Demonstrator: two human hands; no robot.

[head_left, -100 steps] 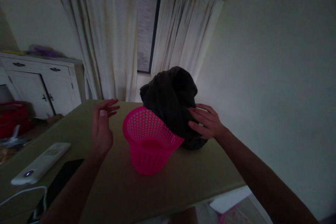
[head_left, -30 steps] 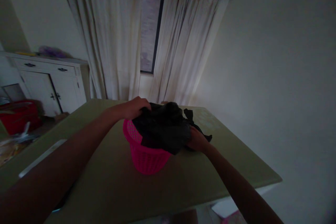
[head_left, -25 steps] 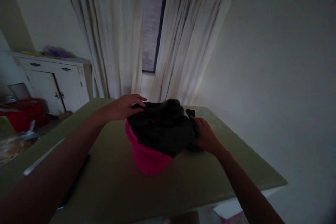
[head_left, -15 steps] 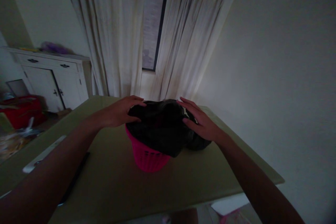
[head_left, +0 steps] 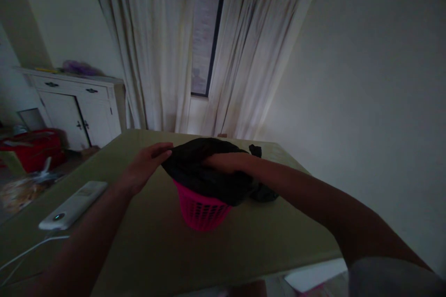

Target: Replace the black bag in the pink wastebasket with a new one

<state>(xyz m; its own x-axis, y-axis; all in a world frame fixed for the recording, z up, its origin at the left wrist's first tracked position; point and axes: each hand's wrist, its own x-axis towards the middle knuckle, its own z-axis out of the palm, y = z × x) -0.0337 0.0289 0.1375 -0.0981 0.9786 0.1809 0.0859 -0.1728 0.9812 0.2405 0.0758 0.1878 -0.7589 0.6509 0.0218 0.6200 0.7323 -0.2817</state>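
- Pressing my right hand [head_left: 223,162] flat onto the black cloth [head_left: 205,176], heaped under it in the pink basket [head_left: 202,211].
- Left hand [head_left: 144,167] open, fingertips touching the cloth's near edge.

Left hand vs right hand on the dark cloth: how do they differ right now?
The left hand sits at the left edge of the dark cloth, flat and open, fingers straight; the right hand lies on top of the cloth's middle. The left arm comes straight in from the left; the right arm reaches across from the right. Whether the right hand's fingers grip or only press is unclear. Both touch the cloth piled in the pink basket.
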